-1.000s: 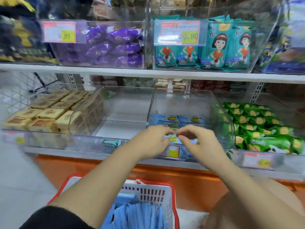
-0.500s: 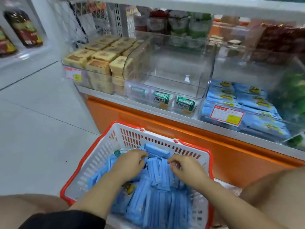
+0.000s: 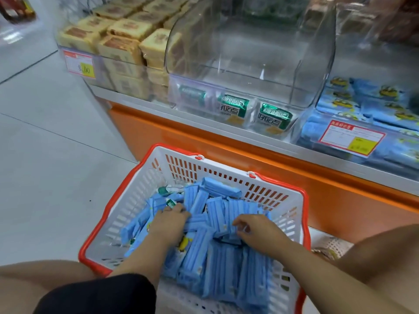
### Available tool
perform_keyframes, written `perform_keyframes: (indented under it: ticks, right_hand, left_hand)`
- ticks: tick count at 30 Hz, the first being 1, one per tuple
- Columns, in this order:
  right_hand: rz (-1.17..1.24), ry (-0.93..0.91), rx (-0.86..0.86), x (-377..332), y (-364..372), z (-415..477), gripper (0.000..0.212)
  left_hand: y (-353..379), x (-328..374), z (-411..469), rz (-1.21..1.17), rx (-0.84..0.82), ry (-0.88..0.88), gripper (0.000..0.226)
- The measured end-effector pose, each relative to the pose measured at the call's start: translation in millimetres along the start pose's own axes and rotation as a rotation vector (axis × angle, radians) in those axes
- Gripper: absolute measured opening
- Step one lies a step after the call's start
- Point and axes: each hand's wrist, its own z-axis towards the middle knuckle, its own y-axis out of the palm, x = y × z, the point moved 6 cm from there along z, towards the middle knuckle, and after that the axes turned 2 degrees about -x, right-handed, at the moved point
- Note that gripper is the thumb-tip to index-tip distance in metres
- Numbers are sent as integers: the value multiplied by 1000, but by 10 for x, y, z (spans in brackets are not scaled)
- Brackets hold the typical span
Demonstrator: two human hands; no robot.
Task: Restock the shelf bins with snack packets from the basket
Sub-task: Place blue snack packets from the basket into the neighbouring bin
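Observation:
A white basket with a red rim point(image 3: 145, 182) stands on the floor in front of the shelf, filled with several blue snack packets point(image 3: 217, 264). My left hand point(image 3: 169, 222) is down among the packets at the basket's left, fingers curled into the pile. My right hand point(image 3: 256, 227) lies on the packets at the right, fingers curled around the edge of one or more blue packets. The clear bin at the right point(image 3: 353, 137) holds the same blue packets behind a price tag.
The middle clear bin point(image 3: 249, 64) holds a few green packets point(image 3: 232, 107) at its front. A left bin holds yellow-brown boxed cakes point(image 3: 122, 41). An orange shelf base point(image 3: 226, 150) runs behind the basket. Grey floor tiles lie to the left. My knees flank the basket.
One second ago both hands were at the blue-packet bin on the shelf. They dropped into the basket and now dig deeper among the blue packets; the view has tilted down.

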Motion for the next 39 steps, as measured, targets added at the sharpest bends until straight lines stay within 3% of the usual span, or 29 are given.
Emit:
perform_keyframes:
  ticks: [3,6,12,18,21,26,31,35,39]
  right_hand:
    - [6,9,2,3,-39,-41,26]
    - [38,-17,20,-113,-150,-81,28]
    - [72,-210,109,-660,-581,-296,36]
    - [-222,-546,438,-1131,-1097,-744,60]
    - [-356,-630,604,-1231,-1360,-1008,62]
    - [-457,-718,817,-1343,-1741,-1390,54]
    - [-456,-695,995,-1261,-2202,-1728,46]
    - [-521,-601,1009,-1070,-2520,-1891,48]
    - [-540,-501,1034,-813,-2779,-1919,49]
  left_hand:
    - [-125,45,-49,24,-17,9,53]
    - [-438,-23,-174,-123,-77,-26,55]
    - [-1191,-226,-518,-777,-196,-5,30]
    - [-1586,-25,-873,-1414,-385,104,66]
    - [-1824,213,-1040,-1517,-488,249,65]
    - [-2248,572,-1243,-1607,-552,431,44]
    - [-2764,923,-1304,-1671,-497,573,55]
    - [-3095,1206,-1188,-1594,-407,561,45]
    - [-3328,1462,-1074,-1509,-291,503,64]
